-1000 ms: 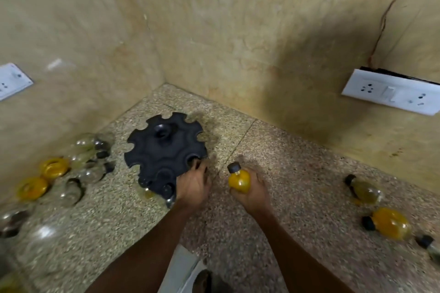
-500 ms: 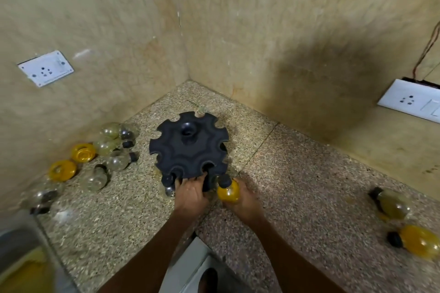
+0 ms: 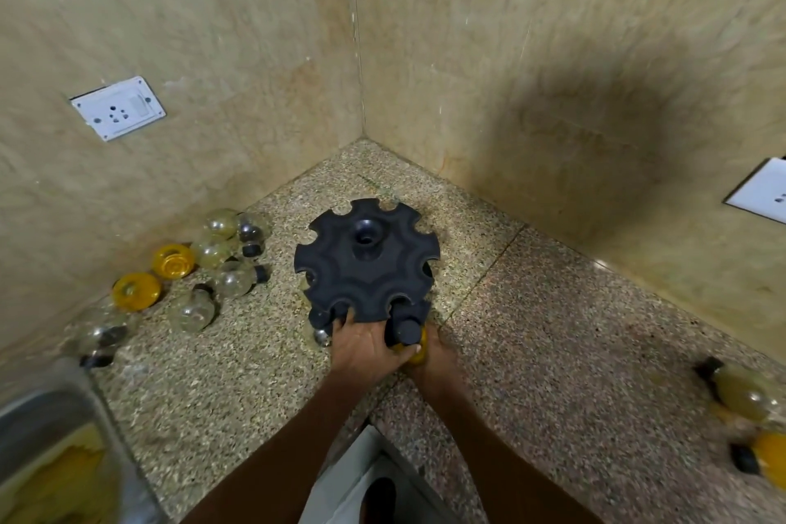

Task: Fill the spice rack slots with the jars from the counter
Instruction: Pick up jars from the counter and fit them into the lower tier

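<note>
A black round spice rack (image 3: 366, 264) with notched slots stands in the counter's corner. My left hand (image 3: 366, 347) grips its near rim, fingers curled over the edge. My right hand (image 3: 429, 357) holds a yellow jar with a black cap (image 3: 409, 335) upright at the rack's near-right slot; the hand is partly hidden behind the left one. A jar with a silver cap (image 3: 322, 337) hangs under the rack's near-left edge. Several clear and yellow jars (image 3: 212, 268) lie on the counter to the left, and two yellow jars (image 3: 742, 391) lie at the far right.
Speckled stone counter (image 3: 553, 353) meets tiled walls at the corner. A white socket (image 3: 118, 107) is on the left wall, another (image 3: 761, 194) on the right wall. A steel sink (image 3: 46, 438) is at the lower left.
My right hand has brought the yellow jar left and forward into the rack's near-right slot. My left hand has stayed on the rack's rim. The view has shifted to the left.
</note>
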